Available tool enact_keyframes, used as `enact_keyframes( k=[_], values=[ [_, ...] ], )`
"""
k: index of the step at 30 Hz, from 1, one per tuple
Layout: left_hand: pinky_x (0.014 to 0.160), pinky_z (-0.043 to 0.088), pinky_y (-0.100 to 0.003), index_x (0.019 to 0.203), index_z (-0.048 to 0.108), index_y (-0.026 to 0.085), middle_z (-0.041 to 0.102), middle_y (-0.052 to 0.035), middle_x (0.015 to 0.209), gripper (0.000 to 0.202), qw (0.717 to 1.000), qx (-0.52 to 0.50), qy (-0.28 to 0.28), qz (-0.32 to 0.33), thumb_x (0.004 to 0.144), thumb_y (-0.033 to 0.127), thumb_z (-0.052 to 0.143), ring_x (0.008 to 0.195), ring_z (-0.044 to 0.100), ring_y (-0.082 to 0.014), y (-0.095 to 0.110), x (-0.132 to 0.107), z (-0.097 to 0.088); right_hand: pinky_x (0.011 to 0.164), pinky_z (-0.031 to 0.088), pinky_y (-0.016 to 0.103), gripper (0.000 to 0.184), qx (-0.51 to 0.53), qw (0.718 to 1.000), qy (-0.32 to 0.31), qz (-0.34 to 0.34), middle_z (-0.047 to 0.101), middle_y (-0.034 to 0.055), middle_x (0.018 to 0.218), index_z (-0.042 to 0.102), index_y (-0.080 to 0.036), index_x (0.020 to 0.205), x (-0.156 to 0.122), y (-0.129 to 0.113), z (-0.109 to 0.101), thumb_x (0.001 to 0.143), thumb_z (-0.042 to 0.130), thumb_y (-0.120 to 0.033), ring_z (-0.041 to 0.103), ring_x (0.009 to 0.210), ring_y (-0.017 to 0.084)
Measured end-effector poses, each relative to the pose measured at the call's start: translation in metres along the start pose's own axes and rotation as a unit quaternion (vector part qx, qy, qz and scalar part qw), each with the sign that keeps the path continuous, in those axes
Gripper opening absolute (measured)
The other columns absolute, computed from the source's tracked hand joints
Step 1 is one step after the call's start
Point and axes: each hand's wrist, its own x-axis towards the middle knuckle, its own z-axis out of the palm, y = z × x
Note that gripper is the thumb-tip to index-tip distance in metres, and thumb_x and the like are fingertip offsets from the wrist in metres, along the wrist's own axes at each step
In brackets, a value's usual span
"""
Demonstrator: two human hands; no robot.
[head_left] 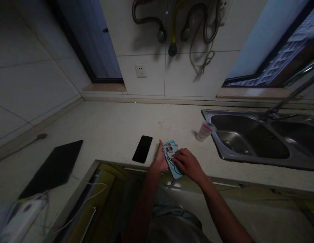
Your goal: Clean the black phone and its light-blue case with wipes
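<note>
Both hands on blue phone case (172, 158) at counter edge; left hand (160, 162) cupping its side, right hand (187, 163) fingers pressed on top; bare phone (142, 149) at 9 o'clock, apart; prob fitting step; next needs phone picked up, aligned w/ case.

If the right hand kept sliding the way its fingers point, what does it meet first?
The right hand points left across the blue case, so it would likely meet the left hand first; the black phone lies beyond that.

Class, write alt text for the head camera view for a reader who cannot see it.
Both hands, left hand and right hand, hold a light blue phone case at the edge of a pale countertop. A black phone lies left of it; a steel sink sits right.
</note>
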Motion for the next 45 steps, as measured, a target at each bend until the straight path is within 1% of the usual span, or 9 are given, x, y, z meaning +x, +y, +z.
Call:
enact_keyframes(
  k=[8,14,20,25,31,45],
  values=[
    [0.069,0.053,-0.039,0.112,0.067,0.005,0.071,-0.0194,0.089,0.079,1.0,-0.007,0.006,0.002,0.09,0.072,0.032,0.077,0.068,-0.028,0.0,0.0,0.002,0.078,0.051,0.038,0.022,0.004,1.0,0.001,-0.004,0.067,0.0105,0.093,0.073,-0.02,0.101,0.005,0.007,0.004,0.097,0.055,-0.032,0.059,0.089,0.024],
    [0.07,0.053,-0.037,0.112,0.067,0.007,0.072,-0.0185,0.089,0.075,1.0,-0.015,-0.009,0.003,0.09,0.071,0.035,0.078,0.068,-0.0277,-0.001,0.003,-0.002,0.079,0.05,0.038,0.021,-0.003,1.0,0.006,-0.008,0.066,0.0103,0.093,0.073,-0.021,0.1,0.012,0.004,0.004,0.097,0.055,-0.031,0.059,0.089,0.024],
    [0.07,0.053,-0.037,0.11,0.068,0.009,0.072,-0.0172,0.087,0.071,0.999,-0.026,-0.019,0.001,0.09,0.069,0.037,0.075,0.069,-0.0268,-0.001,0.003,-0.002,0.079,0.05,0.038,0.022,0.001,1.0,-0.002,-0.008,0.066,0.0099,0.093,0.073,-0.021,0.098,0.016,0.003,0.003,0.098,0.053,-0.03,0.059,0.089,0.024],
    [0.07,0.053,-0.037,0.111,0.068,0.009,0.072,-0.0178,0.089,0.071,0.999,-0.022,-0.024,-0.003,0.09,0.069,0.037,0.076,0.069,-0.0267,-0.001,0.004,-0.003,0.08,0.05,0.038,0.022,0.003,1.0,0.002,-0.011,0.067,0.0103,0.093,0.073,-0.021,0.098,0.013,0.004,0.004,0.098,0.054,-0.03,0.059,0.09,0.024],
    [0.069,0.053,-0.038,0.111,0.068,0.006,0.072,-0.0194,0.091,0.077,1.0,-0.006,-0.026,-0.015,0.09,0.071,0.032,0.078,0.068,-0.0279,-0.002,0.004,-0.003,0.08,0.05,0.04,0.022,0.002,1.0,0.007,-0.015,0.067,0.0108,0.094,0.072,-0.02,0.102,0.006,0.004,0.003,0.098,0.053,-0.03,0.06,0.09,0.024],
    [0.066,0.052,-0.036,0.111,0.068,0.008,0.072,-0.0187,0.089,0.073,1.0,-0.011,-0.013,-0.017,0.091,0.069,0.034,0.075,0.068,-0.0266,-0.002,0.001,0.0,0.08,0.051,0.04,0.02,0.011,1.0,0.006,-0.004,0.068,0.0109,0.097,0.073,-0.021,0.102,-0.001,0.0,0.0,0.097,0.054,-0.027,0.06,0.091,0.024]
  ],
)
